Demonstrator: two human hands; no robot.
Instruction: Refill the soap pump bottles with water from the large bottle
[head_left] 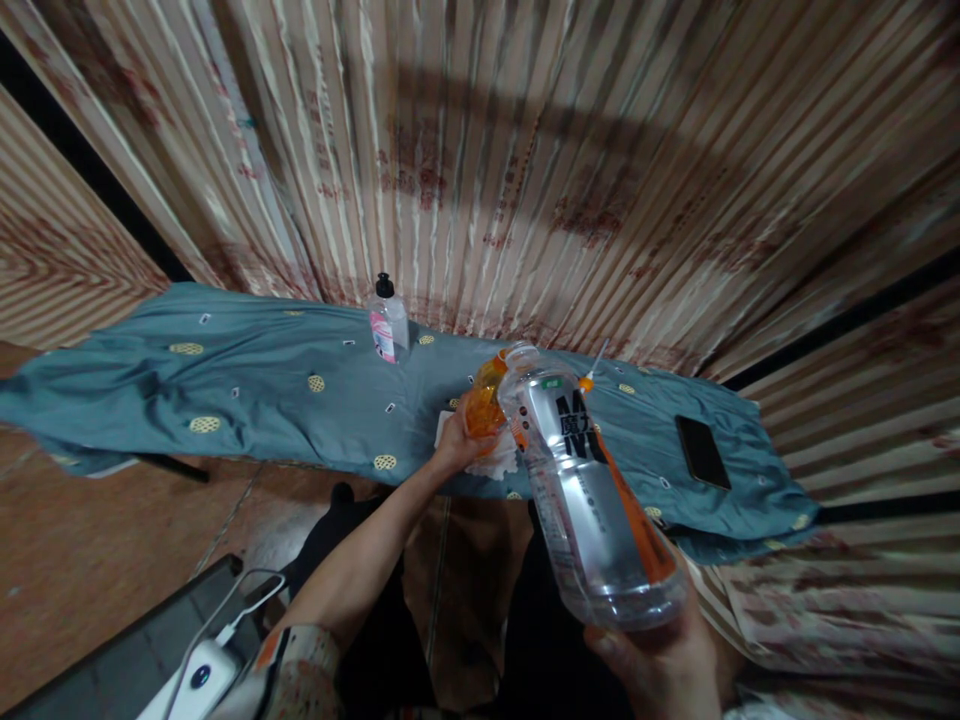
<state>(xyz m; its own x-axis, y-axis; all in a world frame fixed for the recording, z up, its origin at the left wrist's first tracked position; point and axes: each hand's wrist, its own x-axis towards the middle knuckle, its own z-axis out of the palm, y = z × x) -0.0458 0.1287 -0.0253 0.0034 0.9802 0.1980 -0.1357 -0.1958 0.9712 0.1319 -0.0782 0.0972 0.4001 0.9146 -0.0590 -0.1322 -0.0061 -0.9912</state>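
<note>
My left hand (456,443) is wrapped round a small orange transparent bottle (486,398) over the middle of the cloth-covered table. My right hand (664,660) grips the base of a large clear bottle (592,490) with a silver and orange label. That large bottle is tilted, its uncapped mouth touching or very near the top of the orange bottle; which of the two I cannot tell. White tissue (495,462) lies beneath the orange bottle. Just behind the large bottle is a small orange cap piece with a thin tube (587,382).
A pump-topped bottle with a pink label (388,325) stands at the table's back edge. A dark phone (702,452) lies on the green cloth (270,400) at right. A white power bank with a cable (196,680) is at lower left.
</note>
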